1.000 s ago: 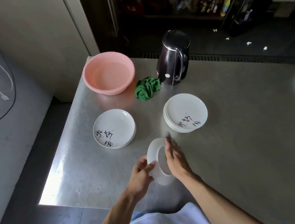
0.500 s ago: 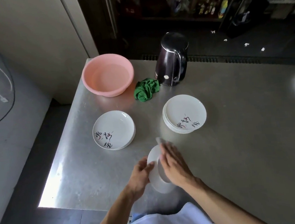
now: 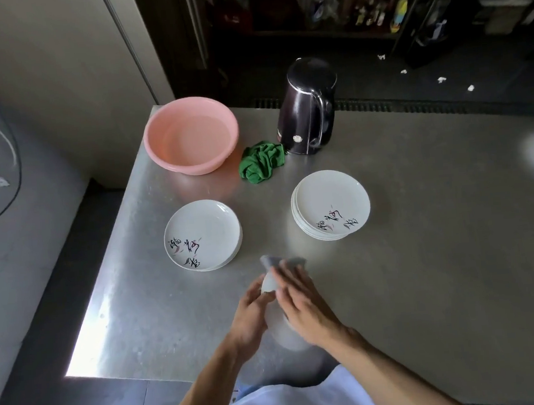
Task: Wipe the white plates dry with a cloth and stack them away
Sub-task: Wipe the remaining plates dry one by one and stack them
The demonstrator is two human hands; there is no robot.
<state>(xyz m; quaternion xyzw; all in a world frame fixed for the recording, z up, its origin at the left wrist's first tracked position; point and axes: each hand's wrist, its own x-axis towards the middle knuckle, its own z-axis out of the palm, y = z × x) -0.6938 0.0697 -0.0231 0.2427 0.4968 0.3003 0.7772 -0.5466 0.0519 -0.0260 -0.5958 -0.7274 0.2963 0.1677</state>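
A white plate [image 3: 278, 325] stands on edge above the near part of the metal table [image 3: 425, 253], gripped at its left rim by my left hand [image 3: 248, 320]. My right hand [image 3: 303, 305] presses a pale grey cloth [image 3: 275, 261] flat against the plate's right face; only the cloth's top corners show past my fingers. A short stack of white plates [image 3: 202, 233] with black writing lies to the left. A taller stack of the same plates [image 3: 330, 208] lies to the right.
A pink basin [image 3: 190, 134] stands at the far left corner, with a crumpled green cloth [image 3: 260, 161] and a dark kettle [image 3: 307, 105] beside it. The table's left edge drops to a grey floor. Dark shelves stand behind the table.
My right hand with the cloth has slid up and over the plate's face. The plate has turned more edge-on and sits slightly lower in my left hand.
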